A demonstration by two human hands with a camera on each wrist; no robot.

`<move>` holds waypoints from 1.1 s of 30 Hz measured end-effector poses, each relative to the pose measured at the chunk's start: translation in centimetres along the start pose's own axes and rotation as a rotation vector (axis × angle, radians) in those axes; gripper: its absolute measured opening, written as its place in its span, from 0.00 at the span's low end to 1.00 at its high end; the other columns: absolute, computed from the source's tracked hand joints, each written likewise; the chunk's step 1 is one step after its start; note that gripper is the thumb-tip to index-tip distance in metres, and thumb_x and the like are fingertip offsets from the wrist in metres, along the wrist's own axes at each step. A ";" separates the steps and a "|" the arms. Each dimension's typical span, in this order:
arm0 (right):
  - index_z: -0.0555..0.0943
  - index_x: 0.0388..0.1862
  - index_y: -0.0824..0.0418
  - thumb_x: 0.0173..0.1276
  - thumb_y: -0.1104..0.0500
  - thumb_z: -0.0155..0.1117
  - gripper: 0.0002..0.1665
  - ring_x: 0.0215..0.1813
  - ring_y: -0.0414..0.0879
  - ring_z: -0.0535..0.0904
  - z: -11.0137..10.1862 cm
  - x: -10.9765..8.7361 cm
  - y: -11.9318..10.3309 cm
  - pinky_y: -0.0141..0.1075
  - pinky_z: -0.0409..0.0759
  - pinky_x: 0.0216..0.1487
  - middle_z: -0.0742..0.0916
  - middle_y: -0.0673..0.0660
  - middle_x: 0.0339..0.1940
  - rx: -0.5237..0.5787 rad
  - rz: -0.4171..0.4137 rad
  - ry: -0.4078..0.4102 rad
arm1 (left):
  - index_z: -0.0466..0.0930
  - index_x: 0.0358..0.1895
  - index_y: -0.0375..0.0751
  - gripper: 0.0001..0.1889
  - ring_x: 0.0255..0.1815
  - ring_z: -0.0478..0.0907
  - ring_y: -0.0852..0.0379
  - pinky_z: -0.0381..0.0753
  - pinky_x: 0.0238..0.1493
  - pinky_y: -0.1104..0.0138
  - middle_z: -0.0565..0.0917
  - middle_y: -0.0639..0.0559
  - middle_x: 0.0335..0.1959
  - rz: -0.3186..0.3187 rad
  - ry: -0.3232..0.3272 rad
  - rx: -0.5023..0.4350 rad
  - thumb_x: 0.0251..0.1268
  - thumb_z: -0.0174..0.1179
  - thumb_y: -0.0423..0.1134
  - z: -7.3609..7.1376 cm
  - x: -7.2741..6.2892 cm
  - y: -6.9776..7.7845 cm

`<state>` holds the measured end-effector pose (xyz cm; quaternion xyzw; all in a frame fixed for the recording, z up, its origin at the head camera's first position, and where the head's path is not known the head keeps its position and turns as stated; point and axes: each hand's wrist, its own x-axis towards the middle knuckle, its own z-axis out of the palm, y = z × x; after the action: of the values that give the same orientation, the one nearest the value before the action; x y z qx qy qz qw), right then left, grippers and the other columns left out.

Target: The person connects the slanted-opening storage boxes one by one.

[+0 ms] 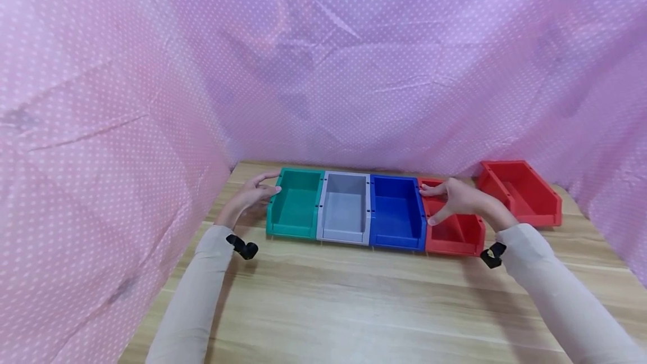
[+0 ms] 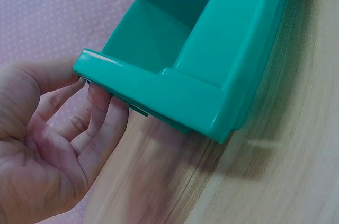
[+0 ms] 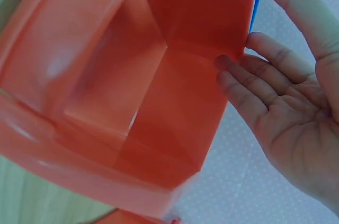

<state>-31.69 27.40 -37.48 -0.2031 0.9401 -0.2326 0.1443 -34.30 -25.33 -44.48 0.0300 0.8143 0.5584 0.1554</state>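
Left wrist view crops the green bin (image 2: 175, 89), the left grip (image 2: 55, 147) clamped on it.

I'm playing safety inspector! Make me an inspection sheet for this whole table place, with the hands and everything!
Surface: wood-grain table.
Job's things: green bin, gray bin, blue bin and front red bin side by side in a row; another red bin farther back on the right, out of line.
Clutter: nothing seen.
Left hand: holds the green bin's outer edge, fingers curled under the rim.
Right hand: over the front red bin, fingers at its edge next to the blue bin; can't tell if it grips.
Cables: nothing seen.
Surroundings: pink dotted cloth behind and at the sides.
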 end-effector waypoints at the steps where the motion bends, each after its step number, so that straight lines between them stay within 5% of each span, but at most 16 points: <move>1: 0.74 0.71 0.61 0.50 0.47 0.85 0.51 0.42 0.50 0.73 0.0 0.0 0.1 0.30 0.65 0.25 0.74 0.75 0.72 0.005 0.002 -0.001 | 0.56 0.82 0.58 0.34 0.70 0.73 0.36 0.74 0.69 0.44 0.71 0.34 0.73 -0.001 0.001 0.001 0.77 0.58 0.48 0.0 0.0 0.0; 3: 0.74 0.72 0.61 0.50 0.47 0.85 0.51 0.46 0.55 0.75 0.1 0.0 0.3 0.30 0.66 0.25 0.74 0.74 0.72 0.016 0.000 0.001 | 0.57 0.81 0.58 0.34 0.69 0.74 0.36 0.75 0.68 0.45 0.72 0.34 0.72 0.003 0.006 0.002 0.77 0.58 0.47 0.1 0.1 0.1; 8: 0.74 0.73 0.60 0.52 0.45 0.84 0.51 0.66 0.67 0.75 0.5 -0.2 1.1 0.39 0.85 0.46 0.77 0.71 0.71 0.021 -0.028 0.013 | 0.57 0.81 0.58 0.34 0.69 0.74 0.35 0.76 0.68 0.45 0.72 0.34 0.72 0.016 -0.005 0.027 0.77 0.59 0.47 0.0 0.0 0.3; 16: 0.73 0.72 0.65 0.54 0.48 0.83 0.50 0.71 0.71 0.72 0.2 -0.2 0.8 0.57 0.81 0.62 0.77 0.71 0.71 0.038 -0.071 0.001 | 0.57 0.81 0.57 0.34 0.68 0.74 0.36 0.73 0.70 0.44 0.73 0.35 0.72 -0.007 0.006 0.028 0.77 0.59 0.47 0.0 -0.2 0.3; 23: 0.72 0.74 0.63 0.55 0.46 0.82 0.51 0.73 0.70 0.69 0.7 0.3 1.0 0.57 0.80 0.63 0.74 0.70 0.74 0.058 -0.076 -0.005 | 0.59 0.81 0.54 0.33 0.53 0.80 0.49 0.81 0.60 0.52 0.78 0.34 0.66 0.020 0.029 0.039 0.77 0.59 0.45 -0.4 -0.6 0.5; 33: 0.67 0.77 0.60 0.58 0.47 0.80 0.52 0.77 0.68 0.61 1.5 2.1 -0.8 0.52 0.83 0.61 0.70 0.66 0.78 0.128 -0.079 -0.052 | 0.57 0.82 0.52 0.35 0.63 0.78 0.38 0.77 0.66 0.46 0.74 0.31 0.69 0.004 0.050 0.091 0.77 0.58 0.47 -2.9 -1.5 0.2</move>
<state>-32.74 25.24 -38.77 -0.2365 0.9106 -0.2923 0.1719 -33.70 -28.16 -43.06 0.0244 0.8425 0.5217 0.1324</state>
